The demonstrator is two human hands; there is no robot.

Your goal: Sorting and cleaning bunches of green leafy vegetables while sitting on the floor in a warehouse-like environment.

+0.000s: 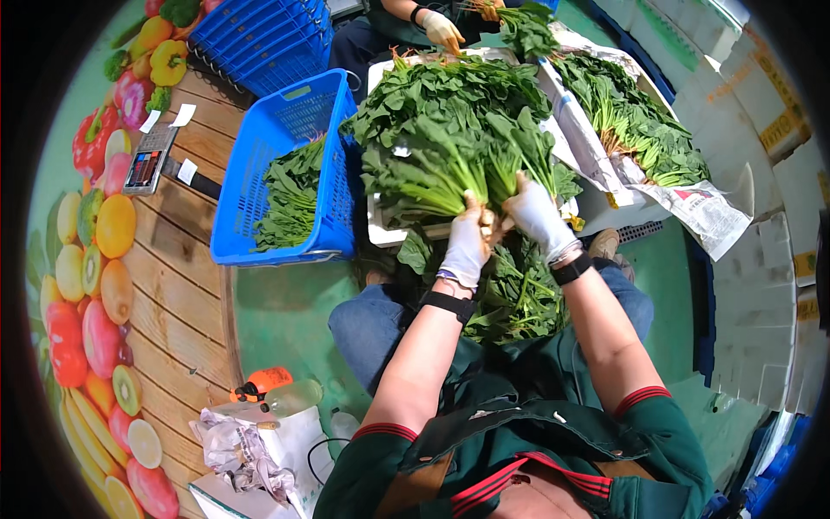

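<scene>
Both of my hands wear pale work gloves and are close together over the near edge of a white foam box (pixel 384 237). My left hand (pixel 472 237) is closed on the stem ends of a large bunch of leafy spinach-like greens (pixel 428 172). Beside it, my right hand (pixel 532 206) grips the stems of a smaller bunch of greens (pixel 506 165). More greens (pixel 460 91) are heaped in the box behind them. Loose leaves and stems (pixel 519 289) lie below my hands, between my knees.
A blue plastic basket (pixel 347 156) with greens stands left of the box. At right is a newspaper-lined foam box (pixel 622 207) of greens. A co-worker's gloved hand (pixel 443 31) reaches to the far edge. Stacked blue baskets (pixel 266 42), a scale (pixel 150 159) and bottles (pixel 295 397) are at left.
</scene>
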